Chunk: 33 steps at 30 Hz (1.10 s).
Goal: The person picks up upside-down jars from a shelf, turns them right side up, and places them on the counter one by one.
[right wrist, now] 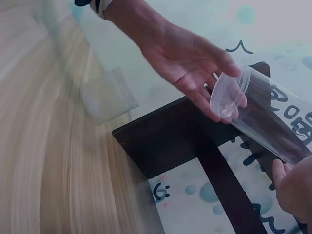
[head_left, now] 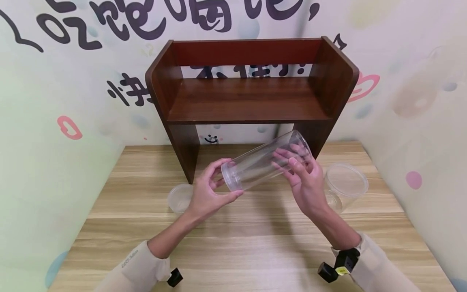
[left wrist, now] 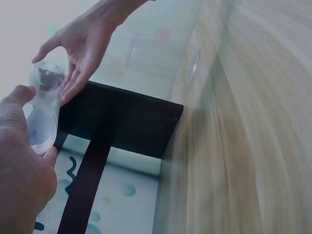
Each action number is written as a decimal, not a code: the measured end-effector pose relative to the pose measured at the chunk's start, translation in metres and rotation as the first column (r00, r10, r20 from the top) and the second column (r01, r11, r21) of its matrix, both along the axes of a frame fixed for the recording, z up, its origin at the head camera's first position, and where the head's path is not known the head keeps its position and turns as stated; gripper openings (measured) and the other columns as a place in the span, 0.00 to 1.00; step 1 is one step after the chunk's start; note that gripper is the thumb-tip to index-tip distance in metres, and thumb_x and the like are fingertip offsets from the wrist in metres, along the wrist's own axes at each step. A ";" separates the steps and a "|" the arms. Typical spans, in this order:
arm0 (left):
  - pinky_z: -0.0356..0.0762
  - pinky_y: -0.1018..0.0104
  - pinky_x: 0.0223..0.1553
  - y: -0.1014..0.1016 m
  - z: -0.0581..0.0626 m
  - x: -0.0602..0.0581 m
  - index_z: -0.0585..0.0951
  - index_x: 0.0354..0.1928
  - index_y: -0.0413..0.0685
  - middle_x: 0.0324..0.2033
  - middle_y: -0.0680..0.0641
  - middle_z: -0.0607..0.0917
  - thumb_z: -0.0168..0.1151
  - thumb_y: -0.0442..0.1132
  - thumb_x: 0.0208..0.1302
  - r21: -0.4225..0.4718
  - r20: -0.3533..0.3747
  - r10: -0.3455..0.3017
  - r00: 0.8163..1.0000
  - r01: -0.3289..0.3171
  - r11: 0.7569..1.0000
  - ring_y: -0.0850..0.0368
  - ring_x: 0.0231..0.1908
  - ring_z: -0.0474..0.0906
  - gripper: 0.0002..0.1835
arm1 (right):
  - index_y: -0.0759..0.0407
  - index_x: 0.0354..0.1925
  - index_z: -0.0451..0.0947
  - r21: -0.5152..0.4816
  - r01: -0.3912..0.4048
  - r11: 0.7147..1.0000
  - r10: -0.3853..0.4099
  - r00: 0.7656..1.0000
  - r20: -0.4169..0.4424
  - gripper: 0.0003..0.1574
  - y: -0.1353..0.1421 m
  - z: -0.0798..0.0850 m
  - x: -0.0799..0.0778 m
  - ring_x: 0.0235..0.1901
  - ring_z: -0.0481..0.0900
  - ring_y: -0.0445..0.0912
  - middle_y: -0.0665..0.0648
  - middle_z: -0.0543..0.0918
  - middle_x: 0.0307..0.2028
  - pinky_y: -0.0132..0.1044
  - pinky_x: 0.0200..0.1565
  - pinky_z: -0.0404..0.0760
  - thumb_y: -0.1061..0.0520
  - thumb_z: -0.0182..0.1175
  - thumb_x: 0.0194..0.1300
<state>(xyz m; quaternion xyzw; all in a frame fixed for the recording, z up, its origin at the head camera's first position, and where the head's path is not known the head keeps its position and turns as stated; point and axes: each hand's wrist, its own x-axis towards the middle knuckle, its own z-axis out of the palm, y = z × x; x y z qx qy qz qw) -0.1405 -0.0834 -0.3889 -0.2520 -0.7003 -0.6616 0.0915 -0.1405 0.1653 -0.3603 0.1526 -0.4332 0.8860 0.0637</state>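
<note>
A tall clear plastic jar [head_left: 260, 167] is held tilted between both hands in front of the shelf's lower opening, its ringed neck end low on the left and its other end higher on the right. My left hand [head_left: 207, 194] grips the neck end, thumb below and fingers around the far side. Near the higher end, my right hand [head_left: 307, 182] holds the jar, thumb on the near side and fingers showing through the clear wall. In the right wrist view the jar's ridged neck [right wrist: 231, 95] lies between the left thumb and fingers.
A dark brown wooden shelf [head_left: 248, 99] stands at the back of the wood-grain table [head_left: 233, 243]. Left of it sits a small clear tub [head_left: 178, 198]. On the right, behind my right wrist, is a wider clear jar [head_left: 348, 180]. Printed walls [head_left: 412, 121] enclose the table.
</note>
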 end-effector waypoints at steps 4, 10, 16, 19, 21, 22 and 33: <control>0.83 0.59 0.50 -0.007 0.004 -0.001 0.73 0.61 0.42 0.54 0.45 0.80 0.79 0.24 0.39 -0.018 -0.059 0.009 0.998 -0.010 1.000 0.52 0.54 0.78 0.42 | 0.66 0.63 0.62 0.140 0.017 0.990 -0.021 0.999 0.031 0.25 0.008 0.000 0.003 0.54 0.81 0.55 0.66 0.81 0.53 0.48 0.55 0.82 0.67 0.54 0.69; 0.84 0.59 0.47 -0.016 0.031 0.007 0.74 0.58 0.32 0.49 0.39 0.80 0.78 0.25 0.40 -0.104 -0.122 -0.007 0.992 -0.006 0.995 0.48 0.50 0.81 0.38 | 0.64 0.64 0.67 0.483 0.179 0.857 -0.177 0.983 -0.049 0.31 0.026 0.001 0.005 0.49 0.82 0.45 0.57 0.82 0.52 0.31 0.49 0.83 0.68 0.62 0.64; 0.84 0.60 0.48 -0.025 0.042 0.007 0.74 0.59 0.34 0.47 0.40 0.79 0.78 0.27 0.41 -0.217 -0.112 -0.016 0.994 -0.009 0.976 0.45 0.50 0.78 0.37 | 0.66 0.64 0.69 0.541 0.378 0.752 -0.319 0.926 -0.204 0.38 0.047 0.008 0.006 0.56 0.78 0.50 0.62 0.79 0.56 0.33 0.56 0.79 0.73 0.66 0.55; 0.83 0.60 0.49 -0.029 0.038 0.002 0.74 0.60 0.37 0.49 0.42 0.79 0.79 0.30 0.42 -0.268 -0.107 -0.020 0.994 -0.009 0.963 0.46 0.50 0.78 0.39 | 0.65 0.63 0.70 0.585 0.521 0.622 -0.395 0.853 -0.340 0.42 0.059 0.012 0.005 0.54 0.79 0.50 0.64 0.79 0.55 0.34 0.54 0.81 0.75 0.70 0.49; 0.83 0.61 0.48 -0.032 0.033 -0.003 0.74 0.61 0.41 0.50 0.44 0.79 0.80 0.33 0.42 -0.309 -0.107 -0.022 0.994 -0.012 0.951 0.48 0.50 0.78 0.39 | 0.63 0.63 0.71 0.604 0.614 0.509 -0.439 0.788 -0.432 0.45 0.068 0.015 0.003 0.52 0.80 0.48 0.63 0.79 0.54 0.33 0.53 0.81 0.75 0.72 0.45; 0.83 0.62 0.48 -0.033 0.031 -0.005 0.74 0.61 0.43 0.50 0.45 0.79 0.80 0.35 0.42 -0.333 -0.108 -0.022 0.994 -0.016 0.943 0.50 0.50 0.78 0.40 | 0.62 0.62 0.72 0.604 0.652 0.458 -0.459 0.756 -0.467 0.46 0.073 0.016 0.002 0.51 0.81 0.47 0.63 0.80 0.54 0.32 0.53 0.82 0.75 0.73 0.43; 0.84 0.72 0.40 -0.044 0.040 -0.016 0.76 0.63 0.49 0.48 0.52 0.81 0.80 0.50 0.41 -0.589 -0.279 -0.040 0.959 -0.138 0.796 0.59 0.41 0.78 0.42 | 0.53 0.64 0.72 0.734 0.653 0.186 -0.501 0.706 -0.501 0.47 0.099 0.027 -0.025 0.45 0.80 0.30 0.58 0.83 0.53 0.23 0.50 0.80 0.61 0.78 0.46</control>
